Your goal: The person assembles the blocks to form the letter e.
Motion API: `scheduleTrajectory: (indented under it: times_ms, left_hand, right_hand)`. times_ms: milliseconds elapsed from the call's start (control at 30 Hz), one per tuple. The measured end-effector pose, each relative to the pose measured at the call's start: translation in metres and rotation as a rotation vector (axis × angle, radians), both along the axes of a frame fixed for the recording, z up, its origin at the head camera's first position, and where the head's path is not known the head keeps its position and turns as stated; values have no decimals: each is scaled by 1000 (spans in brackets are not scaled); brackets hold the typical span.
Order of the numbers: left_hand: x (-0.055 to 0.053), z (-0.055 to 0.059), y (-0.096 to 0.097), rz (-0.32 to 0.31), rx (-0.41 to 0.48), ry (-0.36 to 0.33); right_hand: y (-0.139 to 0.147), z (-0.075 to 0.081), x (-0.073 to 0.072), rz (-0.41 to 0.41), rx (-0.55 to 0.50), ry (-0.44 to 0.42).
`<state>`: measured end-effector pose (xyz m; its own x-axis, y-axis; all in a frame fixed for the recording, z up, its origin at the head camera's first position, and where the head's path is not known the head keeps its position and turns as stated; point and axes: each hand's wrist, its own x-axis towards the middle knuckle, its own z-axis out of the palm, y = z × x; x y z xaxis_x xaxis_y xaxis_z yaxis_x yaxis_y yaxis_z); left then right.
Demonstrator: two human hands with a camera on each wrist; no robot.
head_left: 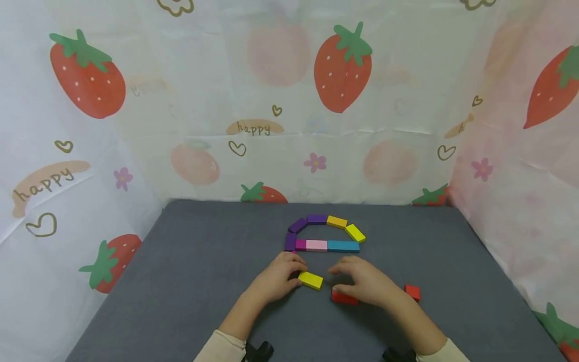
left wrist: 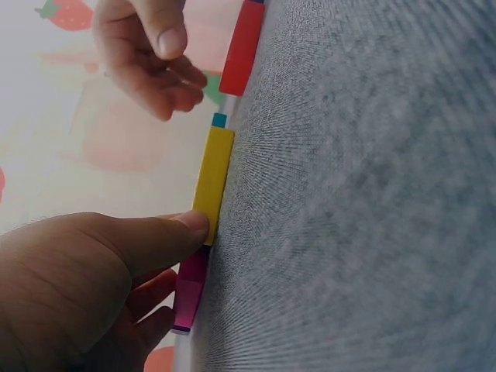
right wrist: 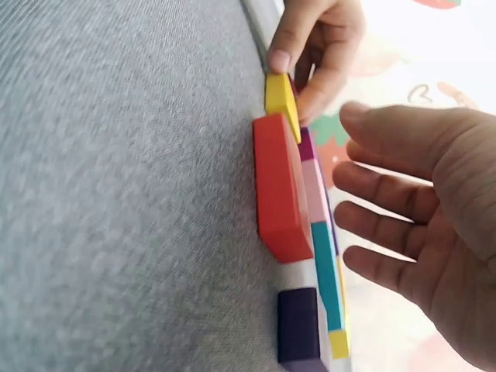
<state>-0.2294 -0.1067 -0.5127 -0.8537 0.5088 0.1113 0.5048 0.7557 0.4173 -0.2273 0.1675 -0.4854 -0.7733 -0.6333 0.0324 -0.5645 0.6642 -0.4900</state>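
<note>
My left hand point(head_left: 279, 275) pinches the left end of a yellow block point(head_left: 312, 281), thumb on the near side. In the left wrist view, magenta blocks point(left wrist: 187, 301) show beyond those fingers. My right hand point(head_left: 365, 281) hovers palm-inward with fingers spread and relaxed, holding nothing. Just below its thumb lies a red block point(head_left: 345, 298), partly covered by the hand in the head view. The right wrist view shows that red block whole, with a dark purple block point(right wrist: 298, 329) nearby.
Behind the hands, purple blocks point(head_left: 316, 219) and yellow blocks point(head_left: 355, 233) form an arch. Its base is a row with a magenta block, a pink block point(head_left: 316, 246) and a blue block point(head_left: 343, 246). Another red block point(head_left: 412, 292) lies beside the right forearm on the grey cloth point(head_left: 203, 241).
</note>
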Motion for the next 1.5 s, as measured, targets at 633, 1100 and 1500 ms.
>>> scheduleTrajectory:
  times_ms: [633,1100,1500]
  left_hand:
    - [0,-3,-2,5,20,-36]
    - [4,-1,0,32,46,-60]
    - [4,-5,-3,27,74,-47]
  right_hand:
    - [7,-12,0,43,71,-126]
    - [6,-4,2,10,116,-130]
    - [3,-4,2,-25,153,-102]
